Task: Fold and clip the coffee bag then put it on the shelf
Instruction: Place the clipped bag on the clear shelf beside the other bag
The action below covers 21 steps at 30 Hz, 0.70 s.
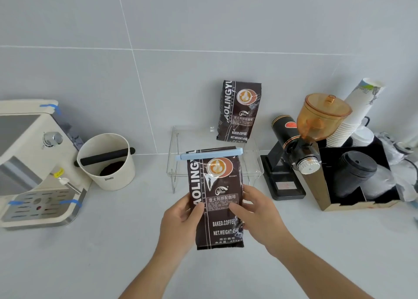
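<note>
Both hands hold a dark brown coffee bag (217, 199) upright above the pale counter (113, 253), in front of a clear acrylic shelf (174, 145). The left hand (181, 217) grips the bag's left edge, thumb across the front; the right hand (255, 210) grips the right edge, thumb pressed on the printed face. A light blue clip (210, 153) clamps across the bag's folded top. A second coffee bag (239, 111) stands on the shelf, leaning against the tiled wall (203, 27). A coffee grinder (294, 145) stands right of the shelf, a white knock box (106, 161) to its left.
</note>
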Tool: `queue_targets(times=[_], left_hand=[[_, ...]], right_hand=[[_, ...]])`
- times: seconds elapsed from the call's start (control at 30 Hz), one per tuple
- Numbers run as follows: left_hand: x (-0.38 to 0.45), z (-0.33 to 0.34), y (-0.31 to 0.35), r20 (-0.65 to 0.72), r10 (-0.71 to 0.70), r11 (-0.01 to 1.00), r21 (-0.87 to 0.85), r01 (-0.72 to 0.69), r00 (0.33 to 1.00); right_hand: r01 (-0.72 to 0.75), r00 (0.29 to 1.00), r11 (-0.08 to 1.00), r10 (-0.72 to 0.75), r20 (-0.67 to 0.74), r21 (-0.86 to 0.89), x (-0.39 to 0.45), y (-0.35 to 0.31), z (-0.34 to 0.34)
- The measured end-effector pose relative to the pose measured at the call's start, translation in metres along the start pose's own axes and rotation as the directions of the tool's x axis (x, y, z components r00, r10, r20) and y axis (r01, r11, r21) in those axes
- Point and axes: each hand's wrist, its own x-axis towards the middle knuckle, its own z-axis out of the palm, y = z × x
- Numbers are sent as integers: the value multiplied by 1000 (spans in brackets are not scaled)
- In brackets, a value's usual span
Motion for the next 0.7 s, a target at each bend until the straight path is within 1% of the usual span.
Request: queue_targets(times=[0.23,0.43,0.6,0.7], left_hand=[[29,-10,49,-34,132,991,-4,-133,991],[70,-21,93,-30,243,970,9,-243,970],[110,-25,111,-35,274,962,21,-273,961],[134,-27,113,-49,289,956,58,-287,956]], right_hand=[[139,990,988,-140,-3,-69,20,-57,6],[245,969,967,-243,36,-66,53,-111,13],[291,957,954,-290,34,-69,90,-134,20],[293,956,946,-295,9,-141,110,-140,27]])
